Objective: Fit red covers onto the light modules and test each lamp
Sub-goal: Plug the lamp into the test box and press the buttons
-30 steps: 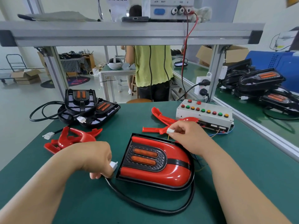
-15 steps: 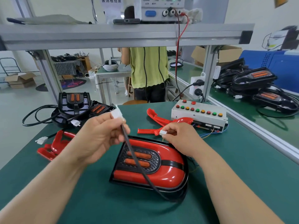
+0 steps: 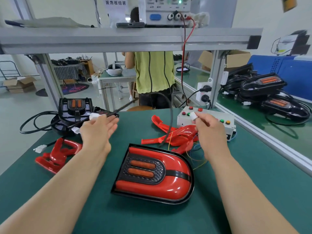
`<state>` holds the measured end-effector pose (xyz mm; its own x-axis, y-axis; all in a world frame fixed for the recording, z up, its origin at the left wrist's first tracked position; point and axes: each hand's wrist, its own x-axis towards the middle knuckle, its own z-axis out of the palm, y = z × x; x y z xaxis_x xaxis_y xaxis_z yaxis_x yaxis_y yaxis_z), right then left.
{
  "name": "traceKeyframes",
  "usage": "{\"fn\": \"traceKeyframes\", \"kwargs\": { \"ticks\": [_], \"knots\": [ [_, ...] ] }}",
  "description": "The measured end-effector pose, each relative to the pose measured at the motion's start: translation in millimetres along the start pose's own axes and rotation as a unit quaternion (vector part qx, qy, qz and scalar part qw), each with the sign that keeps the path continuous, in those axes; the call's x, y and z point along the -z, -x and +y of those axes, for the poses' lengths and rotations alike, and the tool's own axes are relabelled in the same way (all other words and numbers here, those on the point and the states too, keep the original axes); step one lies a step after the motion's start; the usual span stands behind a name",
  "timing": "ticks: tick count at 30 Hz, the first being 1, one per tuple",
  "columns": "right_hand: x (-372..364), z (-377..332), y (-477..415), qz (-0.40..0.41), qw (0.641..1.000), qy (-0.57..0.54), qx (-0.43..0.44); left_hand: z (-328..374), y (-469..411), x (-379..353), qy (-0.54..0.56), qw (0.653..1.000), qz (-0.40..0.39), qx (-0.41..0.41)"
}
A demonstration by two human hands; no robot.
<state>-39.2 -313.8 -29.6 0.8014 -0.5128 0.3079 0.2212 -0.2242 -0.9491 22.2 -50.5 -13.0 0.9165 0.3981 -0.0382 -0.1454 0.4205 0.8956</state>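
Lamp [image 3: 155, 174]: red cover on, flat on the table [image 3: 50, 208], between the forearms.
Left hand [image 3: 97, 132]: fingers straight, together; white plug [image 3: 93, 116] at its far edge, blurred, grip unclear.
Cable [image 3: 171, 115]: arcs from the plug to the lamp.
Right hand [image 3: 209, 130]: fingertips pinch a white connector [image 3: 193, 115] before the button box [image 3: 182, 121].
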Motion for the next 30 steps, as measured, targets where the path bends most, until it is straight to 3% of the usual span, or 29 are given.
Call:
{"fn": "traceKeyframes", "kwargs": {
  "ticks": [4,6,9,11,15,19,25,30],
  "knots": [
    [-11,-11,16,-0.040,0.993,0.045,0.102,-2,-19,27,-0.167,0.972,0.103,-0.131],
    [-17,-15,24,-0.095,0.988,0.044,0.117,3,-21,37,-0.346,0.900,0.112,-0.242],
    [-26,-14,33,-0.165,0.977,0.063,0.123,6,-10,36,-0.480,0.755,0.002,-0.446],
    [-30,-11,35,-0.184,0.971,0.087,0.123,4,6,26,-0.485,0.720,-0.113,-0.484],
    [-31,-7,35,-0.208,0.968,0.089,0.107,2,36,5,-0.458,0.692,-0.249,-0.499],
    [-30,-8,34,-0.221,0.965,0.092,0.104,1,37,-1,-0.477,0.662,-0.281,-0.504],
    [-29,-12,37,-0.229,0.959,0.111,0.128,0,38,0,-0.466,0.674,-0.356,-0.449],
    [-28,-12,37,-0.213,0.959,0.126,0.139,-2,35,0,-0.440,0.715,-0.375,-0.394]
  ]
}}
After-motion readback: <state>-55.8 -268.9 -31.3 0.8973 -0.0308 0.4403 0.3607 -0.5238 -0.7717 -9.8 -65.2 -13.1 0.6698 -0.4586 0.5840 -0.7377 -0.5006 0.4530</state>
